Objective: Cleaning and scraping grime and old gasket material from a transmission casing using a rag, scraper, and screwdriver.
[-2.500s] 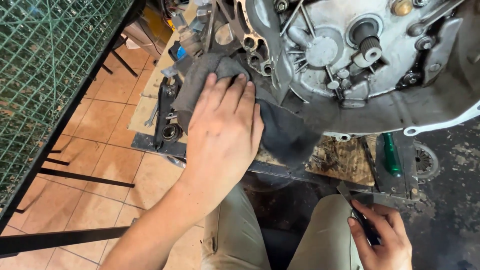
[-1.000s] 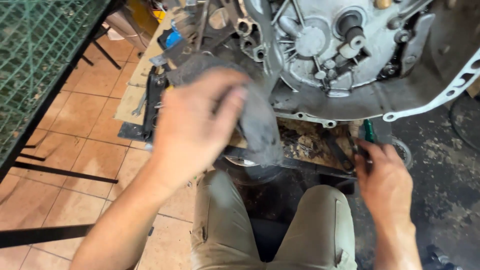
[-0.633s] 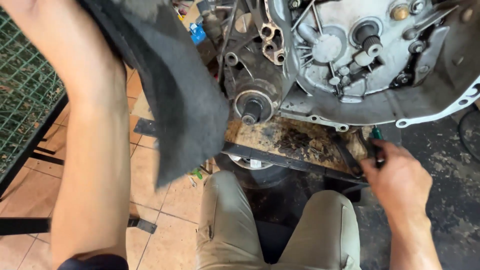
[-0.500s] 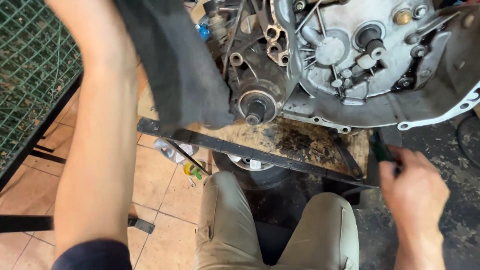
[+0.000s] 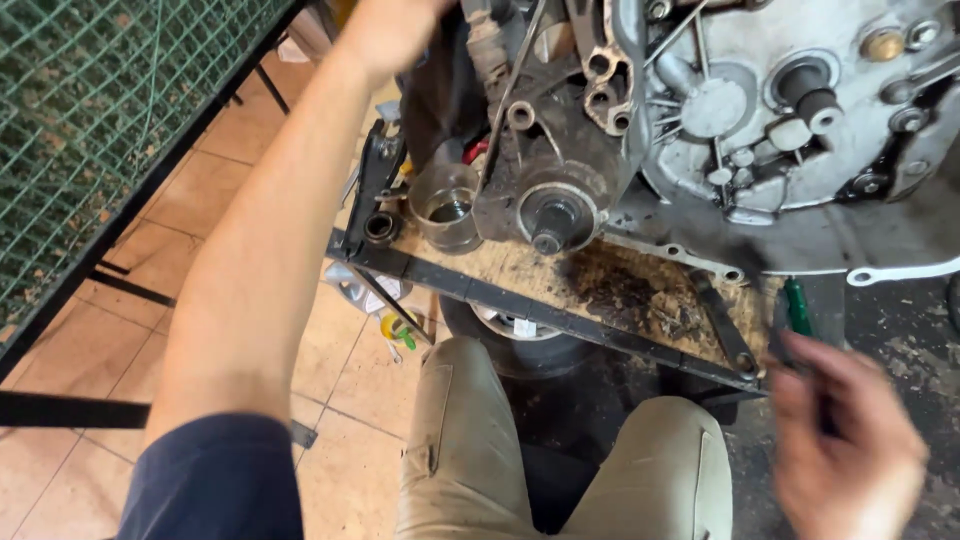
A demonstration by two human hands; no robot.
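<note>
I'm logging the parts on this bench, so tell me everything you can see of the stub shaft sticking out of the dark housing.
The stub shaft is a short, dark grey metal stub that points toward the camera, ringed by a paler round collar. It juts from the grimy dark housing above the dirty wooden benchtop. An open metal cup stands just to its left. Neither hand touches it.

We see our left hand (image 5: 385, 25) cut off by the top edge, and our right hand (image 5: 850, 440) blurred, its grip unclear.

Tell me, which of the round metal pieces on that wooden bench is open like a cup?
The shiny metal sleeve standing upright near the bench's left end: hollow, its mouth facing up. The small dark bearing ring beside it lies flat.
</note>
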